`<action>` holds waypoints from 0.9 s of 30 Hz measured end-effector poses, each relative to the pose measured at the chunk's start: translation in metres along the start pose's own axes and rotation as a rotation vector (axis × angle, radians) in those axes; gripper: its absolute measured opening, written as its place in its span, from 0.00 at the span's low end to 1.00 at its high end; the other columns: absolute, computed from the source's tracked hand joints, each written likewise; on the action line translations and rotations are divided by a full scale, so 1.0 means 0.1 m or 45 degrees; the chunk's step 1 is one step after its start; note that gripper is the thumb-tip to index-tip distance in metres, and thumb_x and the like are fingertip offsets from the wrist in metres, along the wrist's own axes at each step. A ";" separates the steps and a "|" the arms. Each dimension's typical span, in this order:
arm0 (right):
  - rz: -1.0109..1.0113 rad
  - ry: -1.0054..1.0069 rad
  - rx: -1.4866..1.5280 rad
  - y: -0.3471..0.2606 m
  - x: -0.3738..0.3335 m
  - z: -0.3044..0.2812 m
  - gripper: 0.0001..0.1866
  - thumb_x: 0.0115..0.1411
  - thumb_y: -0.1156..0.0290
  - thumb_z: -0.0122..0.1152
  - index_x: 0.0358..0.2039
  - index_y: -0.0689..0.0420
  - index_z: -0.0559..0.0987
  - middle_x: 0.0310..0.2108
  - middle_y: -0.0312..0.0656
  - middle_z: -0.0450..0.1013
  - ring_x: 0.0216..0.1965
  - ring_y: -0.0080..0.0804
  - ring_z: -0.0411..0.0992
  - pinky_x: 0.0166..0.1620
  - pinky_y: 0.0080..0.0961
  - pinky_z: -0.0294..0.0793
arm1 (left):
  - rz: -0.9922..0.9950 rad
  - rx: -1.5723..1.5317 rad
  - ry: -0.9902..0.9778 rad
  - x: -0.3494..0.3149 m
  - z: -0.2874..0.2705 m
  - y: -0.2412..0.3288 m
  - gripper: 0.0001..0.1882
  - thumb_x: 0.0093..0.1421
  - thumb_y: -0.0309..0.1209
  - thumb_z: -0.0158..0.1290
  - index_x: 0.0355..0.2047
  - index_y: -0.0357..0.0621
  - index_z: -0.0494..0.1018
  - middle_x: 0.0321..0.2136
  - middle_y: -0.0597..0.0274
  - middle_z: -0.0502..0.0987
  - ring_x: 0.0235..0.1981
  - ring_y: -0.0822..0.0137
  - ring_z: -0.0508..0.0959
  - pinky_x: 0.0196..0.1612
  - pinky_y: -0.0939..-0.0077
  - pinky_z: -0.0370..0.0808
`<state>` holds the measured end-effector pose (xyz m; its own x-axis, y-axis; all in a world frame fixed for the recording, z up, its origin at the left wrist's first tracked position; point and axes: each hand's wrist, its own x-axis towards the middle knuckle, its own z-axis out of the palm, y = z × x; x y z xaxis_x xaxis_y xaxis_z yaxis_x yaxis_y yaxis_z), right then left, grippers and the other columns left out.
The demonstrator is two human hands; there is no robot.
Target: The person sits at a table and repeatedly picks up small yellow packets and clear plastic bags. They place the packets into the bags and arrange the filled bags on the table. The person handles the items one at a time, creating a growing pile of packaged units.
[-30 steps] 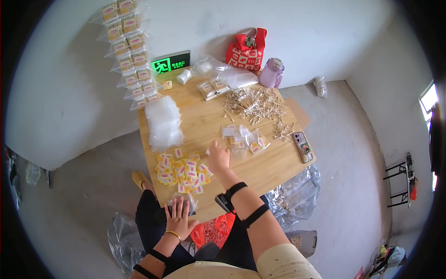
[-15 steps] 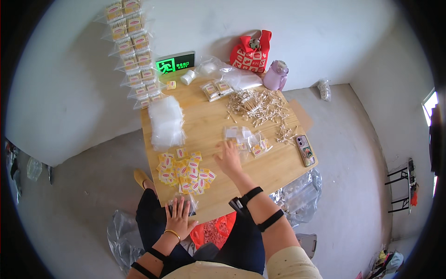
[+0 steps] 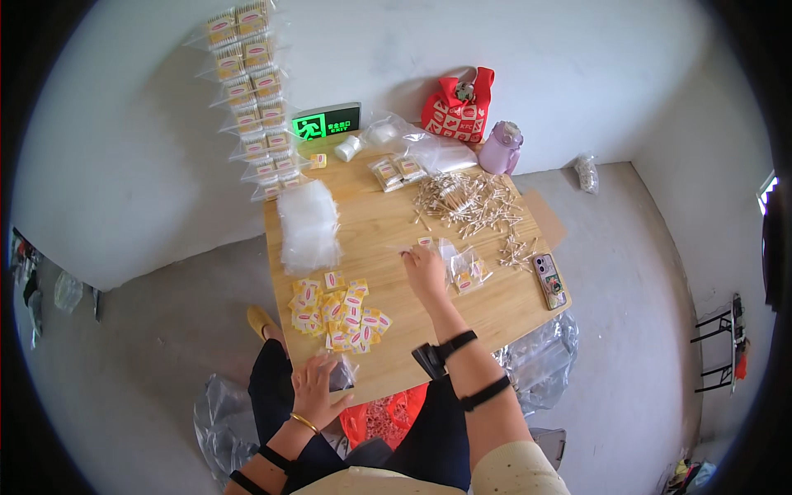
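My right hand (image 3: 426,272) is closed, its fingertips pinching what looks like a small clear plastic bag, of which only a faint edge shows. Just beyond them lies a small yellow-and-white card (image 3: 425,241). To the right, clear bags with yellow cards inside (image 3: 471,275) lie on the wooden table (image 3: 388,289). My left hand (image 3: 313,389) is at the near table edge, fingers spread, touching a clear bag with something dark under it (image 3: 342,375). A heap of yellow-and-white cards (image 3: 338,318) lies just beyond my left hand.
Loose cotton swabs (image 3: 466,202) are piled at the back right, near a lilac jug (image 3: 501,148) and a red bag (image 3: 459,107). A phone (image 3: 550,280) lies by the right edge. Clear bags (image 3: 308,227) are stacked at left; packed swab bags (image 3: 247,99) rise behind.
My right hand has closed its fingers and drawn a clear bag left from the small group. The left hand has lifted its fingers slightly. The whole view has shifted a little.
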<state>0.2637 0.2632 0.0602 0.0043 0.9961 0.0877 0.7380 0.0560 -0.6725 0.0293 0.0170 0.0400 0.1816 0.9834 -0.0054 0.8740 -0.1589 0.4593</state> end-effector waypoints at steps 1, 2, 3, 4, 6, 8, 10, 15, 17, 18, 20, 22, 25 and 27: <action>0.196 -0.180 0.175 -0.07 -0.12 -0.12 0.08 0.59 0.68 0.59 0.32 0.59 0.81 0.28 0.36 0.77 0.32 0.31 0.73 0.43 0.22 0.68 | 0.021 -0.064 0.110 0.06 -0.04 0.05 0.39 0.45 0.44 0.64 0.55 0.44 0.62 0.57 0.54 0.63 0.60 0.48 0.60 0.59 0.48 0.54; 0.233 -0.256 0.546 0.00 -0.26 -0.10 0.09 0.60 0.67 0.59 0.34 0.60 0.81 0.29 0.36 0.77 0.31 0.28 0.72 0.42 0.21 0.68 | 0.039 -0.123 0.215 0.12 -0.09 0.11 0.38 0.44 0.42 0.65 0.54 0.44 0.63 0.55 0.55 0.65 0.58 0.49 0.62 0.57 0.50 0.56; 0.266 -0.329 0.919 0.08 -0.44 -0.04 0.11 0.61 0.67 0.59 0.35 0.62 0.81 0.30 0.36 0.78 0.31 0.25 0.72 0.41 0.19 0.68 | 0.056 -0.182 0.320 0.19 -0.14 0.18 0.37 0.43 0.39 0.66 0.53 0.44 0.63 0.52 0.56 0.67 0.55 0.49 0.64 0.56 0.52 0.57; 0.297 -0.403 1.295 0.13 -0.62 0.02 0.12 0.62 0.67 0.59 0.37 0.63 0.81 0.31 0.36 0.78 0.31 0.22 0.71 0.39 0.18 0.68 | 0.061 -0.278 0.362 0.29 -0.18 0.25 0.35 0.46 0.38 0.66 0.52 0.43 0.64 0.48 0.55 0.70 0.52 0.54 0.68 0.54 0.59 0.62; 0.296 -0.519 1.358 -0.01 -0.92 0.05 0.12 0.62 0.68 0.59 0.40 0.64 0.81 0.33 0.35 0.78 0.33 0.19 0.71 0.40 0.18 0.69 | 0.009 -0.691 0.385 0.48 -0.17 0.35 0.32 0.49 0.36 0.64 0.52 0.42 0.64 0.44 0.55 0.72 0.46 0.59 0.72 0.50 0.63 0.66; 0.297 -0.566 1.408 -0.15 -1.20 -0.01 0.12 0.62 0.68 0.60 0.41 0.64 0.80 0.34 0.35 0.78 0.34 0.17 0.71 0.42 0.19 0.70 | -0.033 -1.040 0.328 0.61 -0.18 0.40 0.29 0.52 0.33 0.63 0.51 0.40 0.63 0.39 0.56 0.74 0.41 0.65 0.75 0.46 0.68 0.69; 0.306 -0.557 1.454 -0.29 -1.44 -0.06 0.11 0.62 0.69 0.60 0.41 0.63 0.80 0.34 0.34 0.77 0.35 0.18 0.71 0.44 0.20 0.70 | -0.082 -1.312 0.183 0.68 -0.21 0.44 0.26 0.55 0.30 0.61 0.50 0.40 0.62 0.34 0.58 0.76 0.36 0.71 0.76 0.42 0.74 0.72; 0.299 -0.509 1.522 -0.43 -1.78 -0.23 0.11 0.62 0.70 0.59 0.41 0.63 0.79 0.34 0.35 0.77 0.37 0.17 0.72 0.42 0.19 0.69 | -0.092 -1.360 0.097 0.53 -0.34 0.58 0.24 0.55 0.22 0.60 0.50 0.40 0.62 0.31 0.65 0.75 0.33 0.76 0.75 0.37 0.82 0.72; 0.260 -0.453 1.597 -0.46 -1.85 -0.21 0.10 0.62 0.70 0.59 0.40 0.63 0.79 0.34 0.35 0.77 0.36 0.17 0.71 0.41 0.18 0.69 | -0.091 -1.367 0.067 0.44 -0.36 0.62 0.25 0.55 0.21 0.60 0.50 0.40 0.61 0.31 0.66 0.75 0.32 0.76 0.76 0.36 0.82 0.72; 0.244 -0.428 1.583 -0.46 -1.89 -0.19 0.10 0.62 0.70 0.59 0.40 0.63 0.79 0.34 0.35 0.77 0.36 0.17 0.71 0.40 0.18 0.69 | -0.061 -1.371 0.076 0.41 -0.35 0.65 0.25 0.55 0.21 0.60 0.50 0.40 0.61 0.31 0.66 0.76 0.32 0.76 0.76 0.36 0.82 0.72; 0.211 -0.384 1.550 -0.47 -1.94 -0.16 0.09 0.63 0.70 0.59 0.39 0.64 0.79 0.33 0.36 0.77 0.35 0.17 0.72 0.40 0.18 0.70 | -0.018 -1.324 0.075 0.36 -0.36 0.70 0.24 0.54 0.19 0.60 0.49 0.39 0.61 0.31 0.65 0.76 0.32 0.76 0.76 0.35 0.82 0.72; 0.187 -0.356 1.559 -0.50 -1.99 -0.15 0.09 0.63 0.71 0.59 0.38 0.64 0.78 0.33 0.36 0.77 0.35 0.17 0.72 0.40 0.17 0.70 | 0.000 -1.217 0.050 0.30 -0.42 0.73 0.23 0.53 0.18 0.60 0.47 0.39 0.63 0.31 0.63 0.77 0.31 0.76 0.76 0.35 0.82 0.72; 0.103 -0.393 1.474 -0.53 -2.05 -0.19 0.09 0.63 0.71 0.59 0.37 0.63 0.78 0.32 0.36 0.77 0.34 0.17 0.71 0.40 0.17 0.70 | 0.071 -1.250 0.098 0.26 -0.36 0.67 0.21 0.57 0.20 0.57 0.49 0.39 0.62 0.35 0.62 0.78 0.35 0.76 0.77 0.38 0.82 0.73; 0.066 -0.432 1.411 -0.55 -2.09 -0.25 0.08 0.63 0.71 0.59 0.37 0.63 0.77 0.31 0.35 0.76 0.34 0.17 0.71 0.40 0.17 0.70 | 0.025 -1.321 0.016 0.23 -0.45 0.62 0.19 0.59 0.21 0.55 0.48 0.39 0.62 0.36 0.61 0.77 0.36 0.75 0.78 0.39 0.82 0.74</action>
<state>0.2389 0.0506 0.0975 -0.2881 0.9564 -0.0473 -0.2541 -0.1239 -0.9592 0.0671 0.0335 0.1079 0.1818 0.9832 0.0167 0.0521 -0.0266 0.9983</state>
